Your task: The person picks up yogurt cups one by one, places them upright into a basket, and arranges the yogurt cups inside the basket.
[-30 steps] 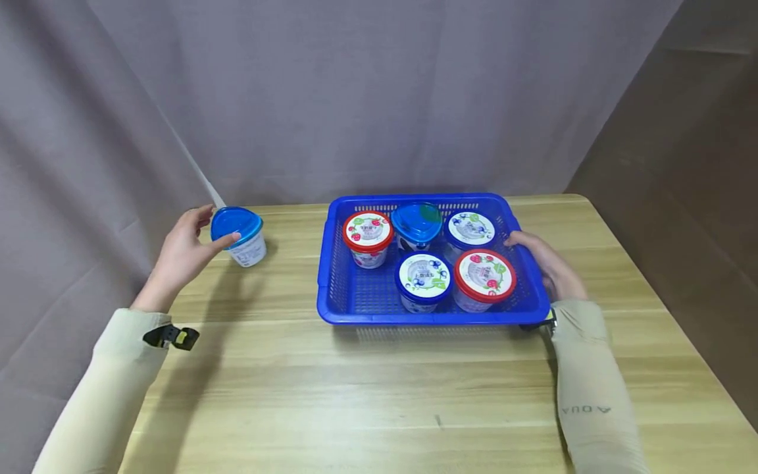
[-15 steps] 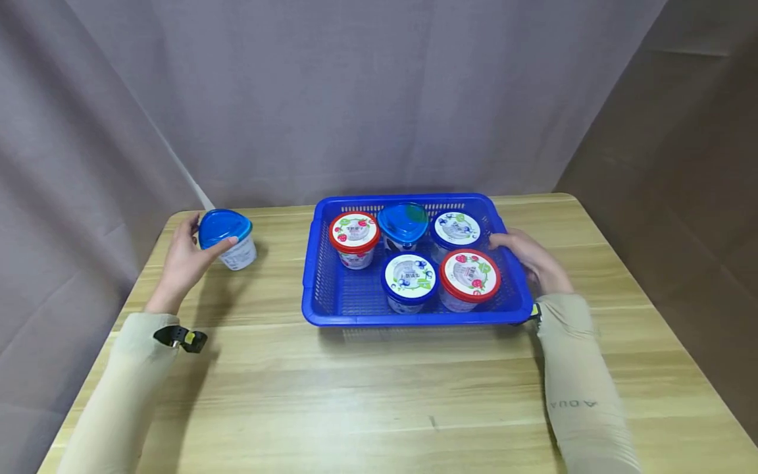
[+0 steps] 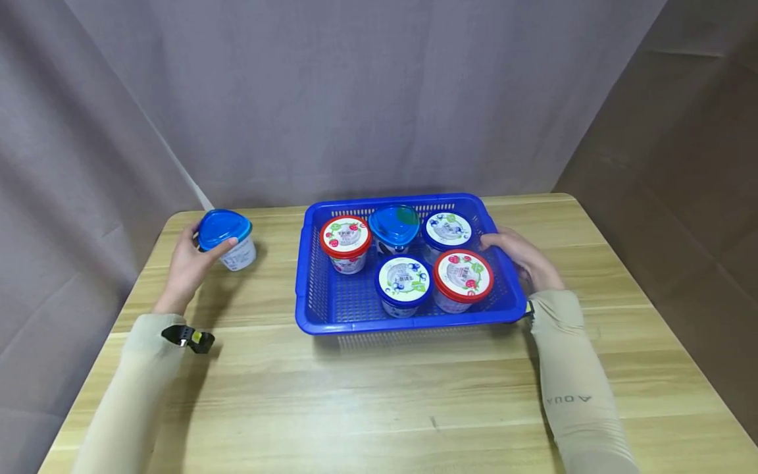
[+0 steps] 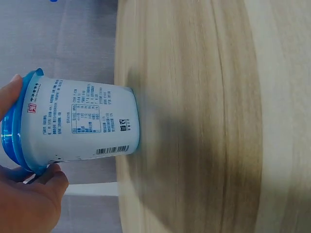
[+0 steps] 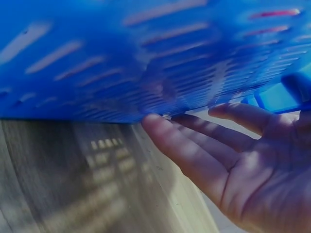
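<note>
My left hand (image 3: 188, 264) grips a white plastic tub (image 3: 239, 255) with a rounded-triangular blue lid, at the far left of the table. Thumb and fingers sit around the lid; printed text and a barcode show on the tub's side in the left wrist view. At the right, my right hand (image 3: 529, 258) holds the blue plastic basket (image 3: 408, 325), thumb over its end rim and fingers beneath it. Inside stand two red-lidded tubs (image 3: 345, 237), two tubs with dark-blue rimmed lids (image 3: 404, 281), and one blue-lidded tub (image 3: 395, 226). The basket hangs slightly above the tabletop, its shadow below.
A pale wooden table (image 3: 355, 401) lies under everything. Grey curtain (image 3: 355, 99) hangs behind and at the left; a brown cloth wall (image 3: 681, 164) stands at the right. The basket's front-left floor shows between the tubs and rim.
The basket, held by my right hand, has shifted left and turned slightly, its left end nearer to me. My left hand has stayed on the blue-lidded tub. The head view has shifted too.
</note>
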A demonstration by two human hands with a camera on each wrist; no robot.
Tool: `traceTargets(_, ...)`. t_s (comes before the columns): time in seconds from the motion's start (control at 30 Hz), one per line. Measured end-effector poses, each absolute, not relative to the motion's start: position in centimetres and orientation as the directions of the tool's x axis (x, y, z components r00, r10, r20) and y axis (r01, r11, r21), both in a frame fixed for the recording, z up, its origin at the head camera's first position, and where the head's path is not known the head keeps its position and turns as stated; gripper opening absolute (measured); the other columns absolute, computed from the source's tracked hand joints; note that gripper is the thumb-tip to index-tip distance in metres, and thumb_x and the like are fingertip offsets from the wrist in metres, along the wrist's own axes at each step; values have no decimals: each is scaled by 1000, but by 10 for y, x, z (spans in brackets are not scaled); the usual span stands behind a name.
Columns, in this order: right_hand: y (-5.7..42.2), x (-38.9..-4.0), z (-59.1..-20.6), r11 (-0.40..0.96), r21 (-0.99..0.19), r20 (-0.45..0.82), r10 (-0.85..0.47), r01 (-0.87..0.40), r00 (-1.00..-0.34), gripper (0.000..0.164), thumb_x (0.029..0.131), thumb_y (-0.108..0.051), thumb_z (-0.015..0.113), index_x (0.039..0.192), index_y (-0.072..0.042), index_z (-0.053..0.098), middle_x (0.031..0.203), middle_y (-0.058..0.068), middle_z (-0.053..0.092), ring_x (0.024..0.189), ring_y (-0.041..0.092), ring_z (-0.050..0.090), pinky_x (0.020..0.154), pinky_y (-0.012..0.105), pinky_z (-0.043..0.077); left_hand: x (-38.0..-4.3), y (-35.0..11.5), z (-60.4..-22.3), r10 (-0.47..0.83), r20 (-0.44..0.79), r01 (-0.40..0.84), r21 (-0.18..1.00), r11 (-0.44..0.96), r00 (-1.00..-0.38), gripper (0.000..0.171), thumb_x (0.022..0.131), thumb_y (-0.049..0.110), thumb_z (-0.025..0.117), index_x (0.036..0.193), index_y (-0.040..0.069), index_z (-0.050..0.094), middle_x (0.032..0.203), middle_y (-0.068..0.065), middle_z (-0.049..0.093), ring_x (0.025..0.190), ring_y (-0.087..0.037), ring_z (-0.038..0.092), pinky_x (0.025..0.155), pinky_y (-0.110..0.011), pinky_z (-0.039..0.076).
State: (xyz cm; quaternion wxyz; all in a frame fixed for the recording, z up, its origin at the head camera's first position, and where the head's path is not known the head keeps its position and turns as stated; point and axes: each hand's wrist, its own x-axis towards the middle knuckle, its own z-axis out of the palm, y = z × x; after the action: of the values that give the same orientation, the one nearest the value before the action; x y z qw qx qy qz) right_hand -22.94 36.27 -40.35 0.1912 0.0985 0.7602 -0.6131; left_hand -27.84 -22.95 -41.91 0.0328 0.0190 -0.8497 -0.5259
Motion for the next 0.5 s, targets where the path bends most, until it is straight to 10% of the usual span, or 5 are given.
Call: traceTargets(0.5,361,-228,-402,198,-907,-394,-95,371,-914,35,91,-12,52,123,-1,43,86,1,67,75,16,69,67,35,60,-279,-227,-420,-83,26,-14,894,447,-996,104,89,47,75,160,3,14,162,-22,23,142,-40,36,113,-54,33)
